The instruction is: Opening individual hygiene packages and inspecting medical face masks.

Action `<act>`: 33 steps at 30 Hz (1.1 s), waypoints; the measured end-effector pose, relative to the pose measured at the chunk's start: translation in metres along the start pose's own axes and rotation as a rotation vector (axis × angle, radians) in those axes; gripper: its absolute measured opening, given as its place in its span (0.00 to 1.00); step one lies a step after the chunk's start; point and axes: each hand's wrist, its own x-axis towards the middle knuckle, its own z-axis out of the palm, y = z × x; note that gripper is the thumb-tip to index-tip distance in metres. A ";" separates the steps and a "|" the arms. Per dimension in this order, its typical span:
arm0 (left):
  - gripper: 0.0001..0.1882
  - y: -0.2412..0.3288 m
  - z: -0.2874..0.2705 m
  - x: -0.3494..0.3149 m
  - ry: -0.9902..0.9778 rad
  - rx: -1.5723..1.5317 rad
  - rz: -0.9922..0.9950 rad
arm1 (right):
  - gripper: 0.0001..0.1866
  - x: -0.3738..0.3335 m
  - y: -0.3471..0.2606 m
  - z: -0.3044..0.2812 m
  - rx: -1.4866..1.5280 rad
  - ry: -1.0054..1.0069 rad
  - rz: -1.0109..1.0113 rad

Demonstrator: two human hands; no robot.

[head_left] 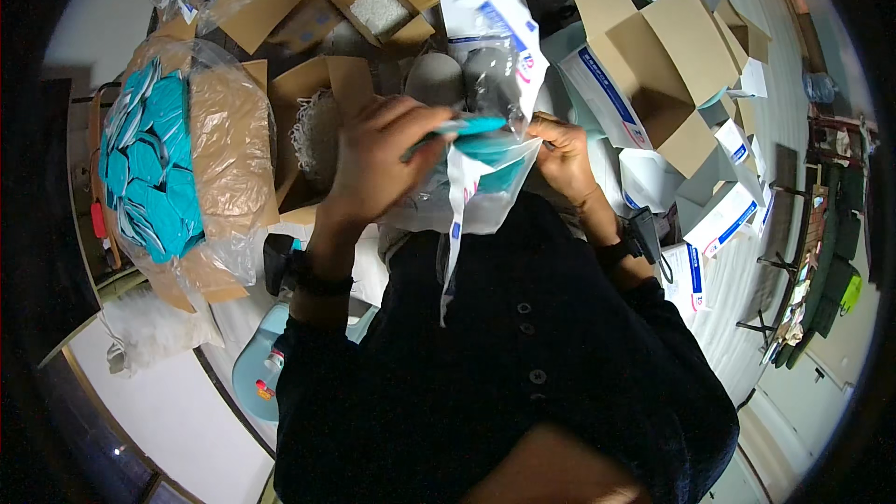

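Observation:
My left hand (387, 154) is closed around a flat teal piece (478, 125), blurred by motion, over the mouth of a translucent white container or bag (499, 208) in front of my chest. More teal pieces (499, 168) show through its wall. At its right rim, my right hand (562, 157) pinches the edge of a clear plastic bag with white printed parts (513, 37), which stands up above the fingers. A torn white printed strip (457, 215) hangs down the front of the container. What lies under my left fingers is partly hidden.
At left, a large clear bag in a cardboard box (233, 154) holds many teal pieces (149, 163). Open cardboard boxes (663, 75) crowd the right, with white printed cartons (728, 219) beside them. A box of white filler (380, 11) is ahead; a light-blue tub (254, 364) stands at lower left.

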 end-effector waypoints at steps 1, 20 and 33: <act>0.14 0.002 -0.004 0.000 0.075 0.005 -0.027 | 0.21 -0.002 0.005 -0.003 -0.006 0.017 0.003; 0.04 0.002 -0.027 0.000 -0.143 -0.134 0.026 | 0.14 -0.006 0.022 -0.003 0.102 0.142 0.074; 0.10 0.007 -0.006 0.002 -0.146 -0.174 -0.174 | 0.13 -0.006 0.014 0.002 0.105 0.092 0.128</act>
